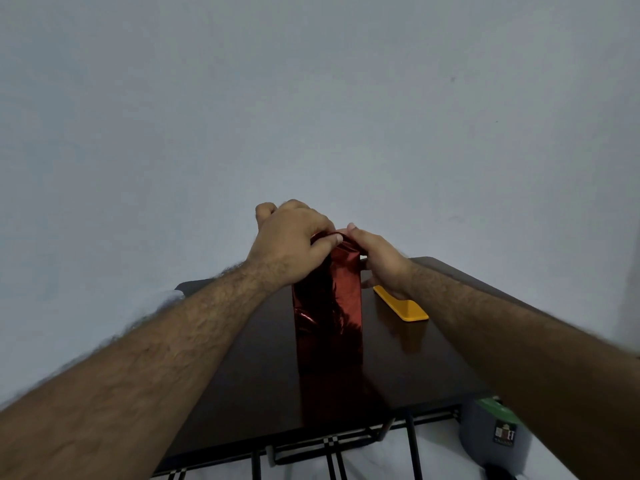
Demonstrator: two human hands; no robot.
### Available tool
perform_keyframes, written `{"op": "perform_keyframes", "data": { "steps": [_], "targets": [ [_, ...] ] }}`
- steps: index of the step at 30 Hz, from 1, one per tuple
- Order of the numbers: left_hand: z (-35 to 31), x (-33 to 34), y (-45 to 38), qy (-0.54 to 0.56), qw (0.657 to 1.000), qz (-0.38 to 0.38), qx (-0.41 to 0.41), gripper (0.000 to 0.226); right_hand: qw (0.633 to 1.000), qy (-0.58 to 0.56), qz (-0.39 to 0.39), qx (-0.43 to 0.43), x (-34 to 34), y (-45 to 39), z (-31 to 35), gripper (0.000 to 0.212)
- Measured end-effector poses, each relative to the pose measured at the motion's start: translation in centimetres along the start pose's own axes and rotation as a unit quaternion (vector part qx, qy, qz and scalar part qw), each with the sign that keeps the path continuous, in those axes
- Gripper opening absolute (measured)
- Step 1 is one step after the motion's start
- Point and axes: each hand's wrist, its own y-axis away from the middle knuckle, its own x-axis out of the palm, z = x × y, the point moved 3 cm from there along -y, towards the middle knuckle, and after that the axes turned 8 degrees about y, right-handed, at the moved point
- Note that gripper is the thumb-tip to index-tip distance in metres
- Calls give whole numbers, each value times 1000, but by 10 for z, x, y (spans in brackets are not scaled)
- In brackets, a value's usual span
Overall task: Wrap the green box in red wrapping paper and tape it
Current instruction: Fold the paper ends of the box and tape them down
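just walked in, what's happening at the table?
A person is gift-wrapping. A tall box covered in shiny red wrapping paper stands upright on the dark table. The left hand and right hand both pinch the paper at its top end, folding it. A yellow tool lies beside it. No tape visible.

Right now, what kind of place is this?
Probably a room at home, not a workshop: a small dark glossy table against a bare pale wall, a grey container with a green lid on the floor beside it.

bare hairy forearms, bare hands (291, 237), no sleeves
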Motion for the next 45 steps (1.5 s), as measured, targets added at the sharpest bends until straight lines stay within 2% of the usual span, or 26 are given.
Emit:
{"op": "perform_keyframes", "data": {
  "steps": [3, 5, 11, 14, 15, 16, 19, 21, 24, 26, 28, 34, 45],
  "targets": [
    [-4, 0, 9, 5, 999, -31, 27, 26, 1000, -18, 8, -1, 1, 2, 2, 51],
    [-7, -1, 16, 3, 997, -49, 62, 21, 1000, -11, 11, -1, 1, 2, 5, 42],
    [-9, 10, 39, -98, 963, -100, 229, 14, 1000, -15, 13, 9, -4, -6, 7, 30],
    [-9, 14, 44, -96, 958, -118, 244, 13, 1000, 11, -13, -12, -9, -11, 13, 34],
    [-9, 13, 45, -82, 960, -117, 239, 12, 1000, 17, -16, -21, -9, -11, 15, 35],
    [-10, 10, 45, -61, 967, -112, 219, 20, 999, 22, -16, -30, -9, -12, 16, 34],
    [-2, 2, 44, 43, 992, -94, 71, 76, 998, 33, -14, -48, -6, -12, 18, 29],
    [5, 1, 41, 85, 992, -89, -15, 86, 998, 27, -15, -50, -3, -11, 18, 29],
    [15, 0, 35, 100, 989, -93, -49, 53, 998, 20, -9, -50, 0, -9, 15, 25],
    [21, 3, 34, 99, 991, -88, -33, 34, 998, 19, -5, -55, 1, -8, 13, 24],
    [24, 5, 36, 92, 992, -82, -14, 26, 998, 10, -8, -61, 1, -8, 12, 26],
    [25, 6, 39, 76, 995, -54, 43, 19, 996, -19, -2, -88, 0, -7, 12, 33],
    [21, 4, 40, 103, 989, -59, 87, 15, 997, 39, 24, -59, 1, -14, 21, 43]
  ]
}}
